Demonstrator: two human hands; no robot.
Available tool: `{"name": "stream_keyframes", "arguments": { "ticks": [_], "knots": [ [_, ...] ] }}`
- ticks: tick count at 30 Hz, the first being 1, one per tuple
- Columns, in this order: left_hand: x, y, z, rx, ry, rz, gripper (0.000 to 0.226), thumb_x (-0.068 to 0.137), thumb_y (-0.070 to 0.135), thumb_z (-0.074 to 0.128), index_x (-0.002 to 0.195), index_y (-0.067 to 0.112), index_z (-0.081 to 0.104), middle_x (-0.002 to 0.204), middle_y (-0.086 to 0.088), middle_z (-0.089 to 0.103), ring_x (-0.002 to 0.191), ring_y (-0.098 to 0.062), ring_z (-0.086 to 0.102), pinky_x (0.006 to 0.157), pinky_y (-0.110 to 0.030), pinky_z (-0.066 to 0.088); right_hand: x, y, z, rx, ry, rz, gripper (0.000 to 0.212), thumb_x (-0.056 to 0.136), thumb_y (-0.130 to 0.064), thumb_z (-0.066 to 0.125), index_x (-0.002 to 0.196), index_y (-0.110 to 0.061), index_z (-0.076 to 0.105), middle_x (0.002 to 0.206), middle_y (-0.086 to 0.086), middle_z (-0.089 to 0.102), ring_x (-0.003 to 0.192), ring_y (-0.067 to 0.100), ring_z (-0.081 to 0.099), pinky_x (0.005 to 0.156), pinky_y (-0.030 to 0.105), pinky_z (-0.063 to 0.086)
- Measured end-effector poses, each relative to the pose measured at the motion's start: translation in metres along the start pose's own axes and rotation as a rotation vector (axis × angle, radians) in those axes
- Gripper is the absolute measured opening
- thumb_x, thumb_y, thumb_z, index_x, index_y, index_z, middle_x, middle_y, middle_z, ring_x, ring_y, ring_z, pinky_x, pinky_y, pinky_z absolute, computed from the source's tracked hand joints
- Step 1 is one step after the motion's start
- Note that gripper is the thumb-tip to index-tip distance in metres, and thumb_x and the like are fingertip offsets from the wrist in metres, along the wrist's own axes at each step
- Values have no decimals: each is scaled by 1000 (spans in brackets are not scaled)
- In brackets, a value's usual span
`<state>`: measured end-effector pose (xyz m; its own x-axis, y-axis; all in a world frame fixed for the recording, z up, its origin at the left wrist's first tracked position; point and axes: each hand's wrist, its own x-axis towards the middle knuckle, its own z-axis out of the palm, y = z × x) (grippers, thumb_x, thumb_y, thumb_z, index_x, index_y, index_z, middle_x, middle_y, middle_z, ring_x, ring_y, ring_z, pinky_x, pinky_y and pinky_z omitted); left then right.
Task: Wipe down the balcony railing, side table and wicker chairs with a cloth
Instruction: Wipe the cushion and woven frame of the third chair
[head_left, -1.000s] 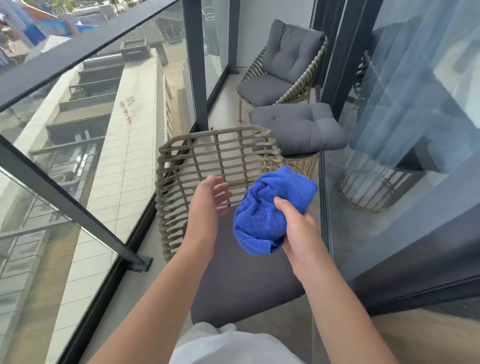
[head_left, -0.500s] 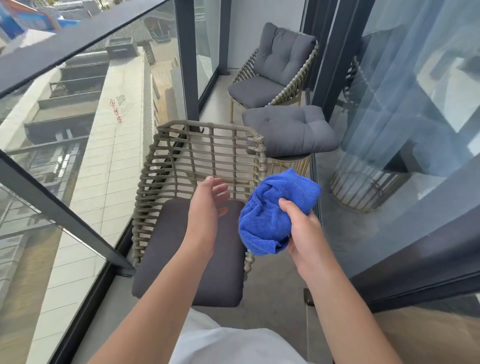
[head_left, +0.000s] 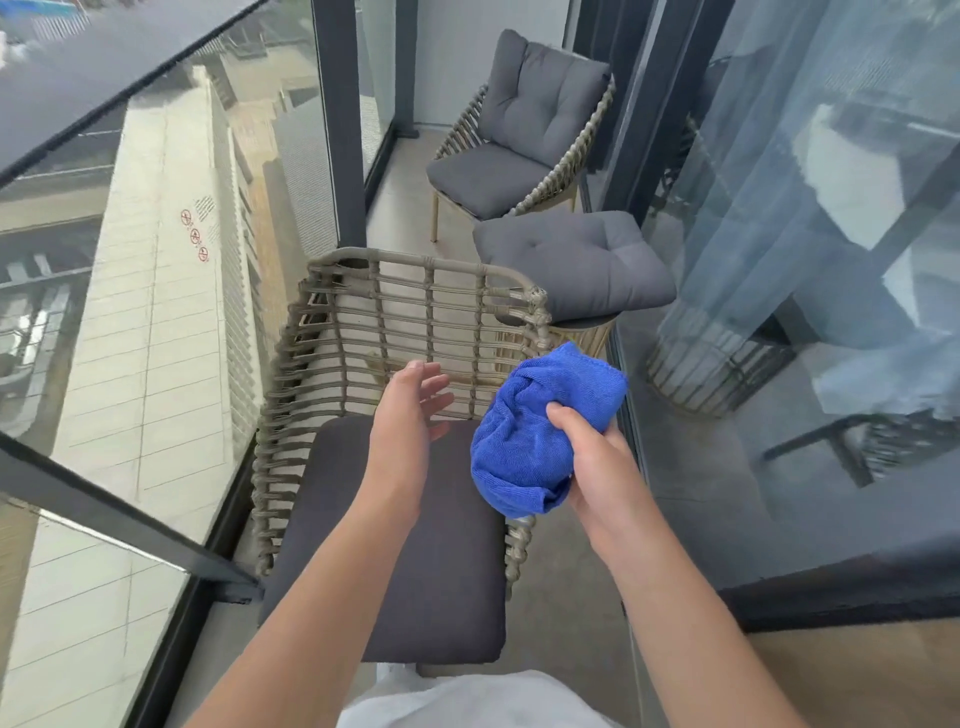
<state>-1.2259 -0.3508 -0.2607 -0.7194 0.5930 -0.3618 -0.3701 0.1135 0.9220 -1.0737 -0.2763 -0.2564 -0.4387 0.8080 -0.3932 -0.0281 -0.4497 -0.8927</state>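
My right hand (head_left: 592, 462) grips a bunched blue cloth (head_left: 540, 431) above the right arm of the near wicker chair (head_left: 395, 317). The chair has a dark seat cushion (head_left: 389, 545) and a bare woven back. Beside the cloth, my left hand (head_left: 405, 415) hovers over the seat with fingers straight, holding nothing. A second wicker chair (head_left: 524, 150) with grey cushions stands at the far end. Between the chairs a loose grey cushion (head_left: 571, 260) lies on the side table (head_left: 582, 332). The dark balcony railing (head_left: 119, 62) runs along the left over glass panels.
A dark post (head_left: 337, 124) divides the glass panels behind the near chair. Sliding glass doors (head_left: 810, 208) with sheer curtains close off the right side. A narrow strip of grey floor (head_left: 566, 582) lies between chair and door.
The view has pulled back and risen, so more of the near chair's seat shows. Both hands keep their pose, the right one still holding the cloth.
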Motion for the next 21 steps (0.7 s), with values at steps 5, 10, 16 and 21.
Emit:
{"name": "stream_keyframes", "arguments": {
  "ticks": [5, 10, 16, 21],
  "knots": [
    [53, 20, -27, 119, -144, 21, 30, 105, 44, 47, 120, 26, 67, 122, 7, 71, 114, -10, 67, 99, -37, 52, 29, -8, 61, -53, 9, -25, 41, 100, -19, 63, 79, -51, 77, 100, -9, 80, 100, 15, 75, 105, 51, 53],
    [90, 34, -26, 154, -342, -55, 30, 102, 50, 54, 117, 31, 71, 118, 11, 74, 111, -9, 70, 97, -34, 52, 60, -20, 94, -26, 8, -63, 29, 102, -17, 60, 96, -40, 76, 110, -2, 79, 106, 20, 74, 101, 49, 55],
    [123, 34, -4, 132, -390, -105, 34, 98, 55, 57, 118, 30, 70, 115, 13, 75, 110, -9, 70, 95, -33, 52, 108, -30, 90, -131, 108, -149, 20, 100, -17, 64, 117, -26, 66, 107, -8, 78, 100, 10, 74, 85, 29, 56],
    [147, 23, 24, 120, -365, -96, 52, 79, 69, 67, 121, 39, 66, 119, 15, 73, 115, -9, 68, 103, -38, 51, 150, -40, 68, -241, 36, -123, 17, 99, -16, 67, 113, -26, 68, 104, -6, 79, 99, 12, 75, 86, 30, 59]
  ]
}}
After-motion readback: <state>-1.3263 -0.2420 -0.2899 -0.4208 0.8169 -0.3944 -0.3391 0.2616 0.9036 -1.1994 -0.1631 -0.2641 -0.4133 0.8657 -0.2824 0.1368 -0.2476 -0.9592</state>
